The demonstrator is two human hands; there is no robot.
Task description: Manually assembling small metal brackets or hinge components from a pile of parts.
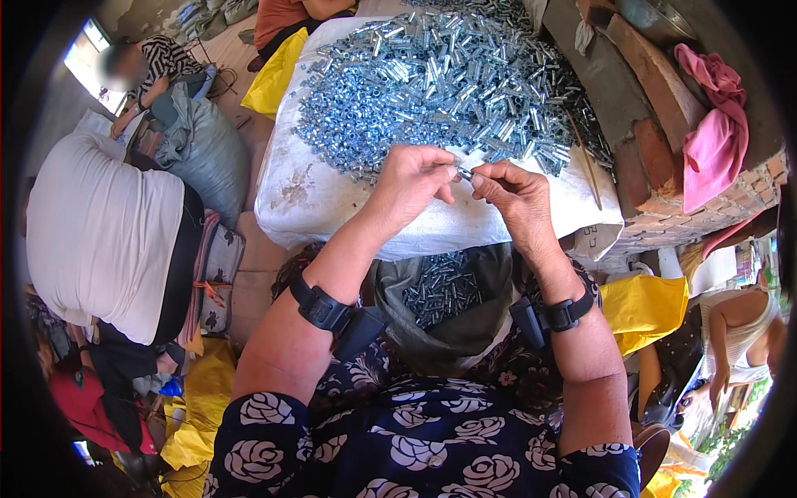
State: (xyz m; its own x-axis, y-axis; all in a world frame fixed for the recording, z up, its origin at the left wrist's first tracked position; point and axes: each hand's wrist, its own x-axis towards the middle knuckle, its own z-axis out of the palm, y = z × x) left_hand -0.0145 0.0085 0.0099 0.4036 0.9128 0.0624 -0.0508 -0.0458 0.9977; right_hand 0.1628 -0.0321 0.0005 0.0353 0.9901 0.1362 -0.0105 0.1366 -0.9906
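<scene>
Above the near edge of a white sheet-covered work surface (307, 217), my left hand (413, 184) and my right hand (516, 199) meet fingertip to fingertip. Both are closed in a pinch on one small shiny metal sleeve (464, 173), partly hidden by the fingers. Just beyond them spreads a large heap of loose metal parts (432, 79): short rings toward the left, longer tubes toward the right. Below my wrists, an open dark green sack (398, 319) in my lap holds many metal pieces (442, 289) like these.
A thin stick (586, 162) lies at the heap's right side. Beyond it runs a brick ledge (656, 158) with a pink cloth (714, 124) hanging over it. Full sacks (203, 153) stand at the left, and other people (154, 79) sit nearby. Yellow sacks (643, 307) lie at the right.
</scene>
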